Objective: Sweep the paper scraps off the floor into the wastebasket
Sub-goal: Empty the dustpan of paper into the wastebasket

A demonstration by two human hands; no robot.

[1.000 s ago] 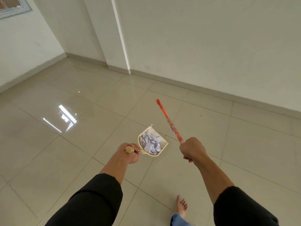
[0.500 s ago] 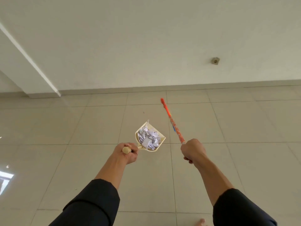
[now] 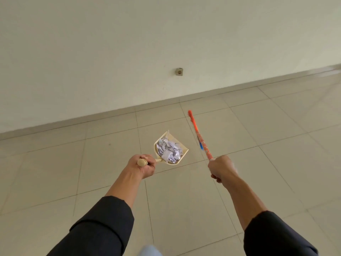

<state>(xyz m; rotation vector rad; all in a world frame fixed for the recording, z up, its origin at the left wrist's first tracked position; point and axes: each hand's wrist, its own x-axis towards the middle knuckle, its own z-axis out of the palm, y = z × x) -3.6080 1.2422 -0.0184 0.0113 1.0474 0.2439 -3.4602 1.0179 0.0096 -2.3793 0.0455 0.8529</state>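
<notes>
A person stands on a pale tiled floor [image 3: 276,182], both arms stretched forward in dark sleeves pushed up to the forearms. The left hand [image 3: 143,166] has its fingers curled tight around the round-ended handle of a cream dustpan [image 3: 182,147], held above the tiles with its open mouth pointing up and away toward the far wall [image 3: 129,52]. The pan is heaped with crumpled paper scraps [image 3: 168,149], white with faint purple shading, which fill it from the back wall nearly to the lip. To the right, and apart from the pan, the right hand [image 3: 222,168] is clenched in a fist around the near end of an orange broom [image 3: 200,138], whose stick slants up and to the left, away from the person, ending in a red-orange tip over the tiles near the foot of the wall. A flash of blue shows along the stick about midway; what it is cannot be told. The two hands are level with each other, the dustpan between them and slightly farther out. A grey skirting strip [image 3: 92,120] runs along the base of the wall, and a small square fitting [image 3: 179,72] sits low on the wall above it, beyond the broom's tip. At the bottom edge, between the arms, a blurred patch of light blue [image 3: 150,251] is visible. No wastebasket appears in this view.
</notes>
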